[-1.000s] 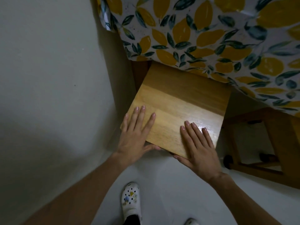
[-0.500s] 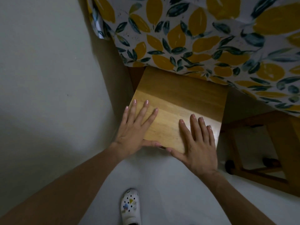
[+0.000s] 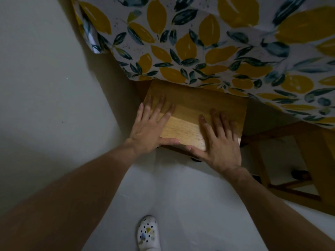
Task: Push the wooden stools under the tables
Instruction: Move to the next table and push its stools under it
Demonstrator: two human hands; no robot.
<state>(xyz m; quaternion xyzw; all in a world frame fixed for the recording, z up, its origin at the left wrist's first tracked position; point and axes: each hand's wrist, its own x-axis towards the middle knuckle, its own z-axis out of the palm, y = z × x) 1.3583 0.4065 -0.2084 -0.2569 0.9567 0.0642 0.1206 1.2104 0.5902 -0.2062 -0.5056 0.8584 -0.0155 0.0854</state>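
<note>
Pale floor (image 3: 181, 187) and a plain wall (image 3: 45, 87) frame the scene; a table draped in a lemon-print cloth (image 3: 208, 51) fills the upper part. A wooden stool (image 3: 195, 105) is seen from above, its far portion hidden beneath the cloth's hanging edge and its near edge projecting. The left hand (image 3: 148, 131) is laid flat on the seat's left side, fingers spread, thumb hooked along the near edge. The right hand (image 3: 221, 142) is likewise pressed flat, fingers apart, at the right side. A second wooden frame (image 3: 308, 160) is visible further right. A white perforated shoe (image 3: 147, 234) appears below.
</note>
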